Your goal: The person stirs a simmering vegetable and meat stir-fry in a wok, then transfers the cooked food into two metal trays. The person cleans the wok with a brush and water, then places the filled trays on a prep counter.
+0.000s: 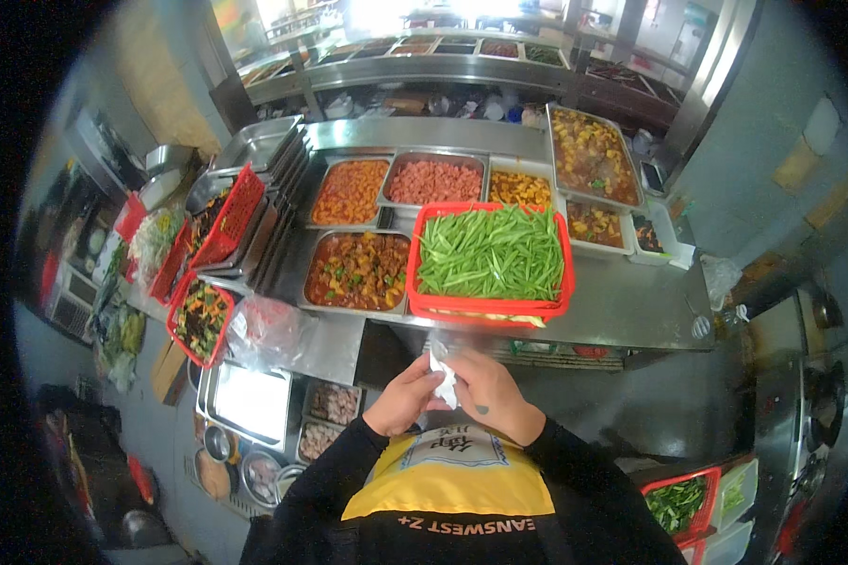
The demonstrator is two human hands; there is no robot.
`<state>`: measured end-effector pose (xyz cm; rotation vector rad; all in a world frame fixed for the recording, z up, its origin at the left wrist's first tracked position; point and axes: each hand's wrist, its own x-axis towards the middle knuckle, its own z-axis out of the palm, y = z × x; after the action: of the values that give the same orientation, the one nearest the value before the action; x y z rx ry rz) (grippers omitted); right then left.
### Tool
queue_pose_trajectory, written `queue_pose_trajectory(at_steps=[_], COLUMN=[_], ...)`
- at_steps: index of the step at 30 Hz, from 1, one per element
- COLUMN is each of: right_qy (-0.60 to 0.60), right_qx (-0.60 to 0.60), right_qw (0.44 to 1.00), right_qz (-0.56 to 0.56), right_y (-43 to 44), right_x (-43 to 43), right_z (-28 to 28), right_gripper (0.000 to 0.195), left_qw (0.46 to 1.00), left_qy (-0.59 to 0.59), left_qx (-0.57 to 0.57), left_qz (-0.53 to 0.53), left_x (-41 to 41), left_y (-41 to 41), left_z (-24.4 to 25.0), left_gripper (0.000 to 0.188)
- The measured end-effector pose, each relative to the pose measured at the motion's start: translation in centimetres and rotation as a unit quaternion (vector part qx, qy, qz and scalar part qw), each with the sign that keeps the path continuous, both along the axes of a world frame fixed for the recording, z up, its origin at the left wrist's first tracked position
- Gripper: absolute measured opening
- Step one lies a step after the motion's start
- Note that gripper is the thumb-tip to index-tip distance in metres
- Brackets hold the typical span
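Observation:
A crumpled white tissue or cloth (444, 374) is held between both hands in front of the yellow apron (459, 473). My left hand (404, 397) pinches it from the left side, and my right hand (491, 390) closes on it from the right. Just beyond the hands, on the steel table (629, 296), a red plastic basket (569, 272) holds sliced green vegetables. A steel pan of meat stew (359, 272) stands left of this basket. Behind are pans of an orange-sauced dish (351, 192), diced pink meat (436, 180) and yellow pieces (519, 189).
A tilted pan of stew (595, 157) rests at the right rear over other containers. Stacked steel trays (265, 148) and red baskets (226, 222) crowd the left, near a clear plastic bag (268, 328). A phone (652, 178) and a whisk (699, 325) lie at right.

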<state>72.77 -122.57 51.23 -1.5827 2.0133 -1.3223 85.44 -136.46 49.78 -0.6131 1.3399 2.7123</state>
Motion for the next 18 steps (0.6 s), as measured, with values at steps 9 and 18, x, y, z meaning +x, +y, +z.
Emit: queue_pose_trajectory(at_steps=[9,18], right_qy=[0.069,-0.044], right_qx=[0.041,0.151], right_qw=[0.997,0.981], right_qz=[0.011,-0.113], right_y=[-4.3,-6.2], right_x=[2.8,7.4], right_z=[1.0,-1.8], right_gripper=[0.014,0.019], left_qw=[0.995,0.987], left_qy=[-0.021,-0.004], left_qx=[-0.069,-0.013], left_qz=[-0.072,-0.16], left_x=[1.9,5.3], left_y=[-5.1,-8.9], left_z=[0.2,-1.7], left_gripper=[0.029,0.035])
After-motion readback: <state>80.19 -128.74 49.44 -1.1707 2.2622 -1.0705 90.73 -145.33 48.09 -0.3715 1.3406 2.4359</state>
